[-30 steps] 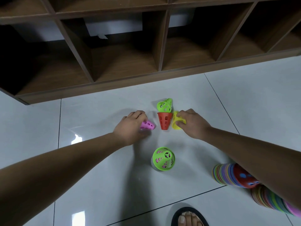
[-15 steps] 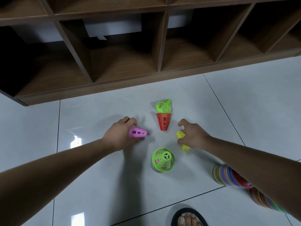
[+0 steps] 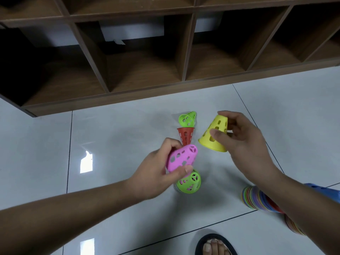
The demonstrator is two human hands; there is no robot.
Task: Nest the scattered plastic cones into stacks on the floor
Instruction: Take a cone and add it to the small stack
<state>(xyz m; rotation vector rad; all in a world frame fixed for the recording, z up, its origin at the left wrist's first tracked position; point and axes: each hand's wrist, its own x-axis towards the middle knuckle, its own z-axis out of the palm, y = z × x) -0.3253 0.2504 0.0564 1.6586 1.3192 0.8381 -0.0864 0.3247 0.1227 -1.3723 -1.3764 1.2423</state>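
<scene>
Head cam, looking down at the floor [image 3: 119, 135] in front of a wooden cubby shelf [image 3: 165, 85]. Big change from half a second ago: both cones were still down at tile level then, and now both are lifted.

The left hand [image 3: 156, 173] has its thumb and fingers curled round the pink cone [image 3: 181, 159], which is tilted with its narrow end pointing up and away. It sits just above the green cone [image 3: 189, 182] standing on the floor, partly covering it from this angle. I can't tell if they're touching yet.

The right hand [image 3: 244, 142] pinches the yellow cone [image 3: 214, 135] between thumb and fingertips. That one is roughly upright, narrow end up, in the air to the right of the red cone [image 3: 185, 135].

The red one stands wide end up, and a second green cone [image 3: 186, 119] lies on its side just behind it. Neither has budged.

My read: pink is about to go over the standing green one, and yellow probably follows. That leaves red and the tipped green one loose. Red will need flipping first.

A long nested multicoloured stack [image 3: 257, 199] lies on its side under the right forearm, with a sandalled foot [image 3: 213, 245] at the bottom edge.
</scene>
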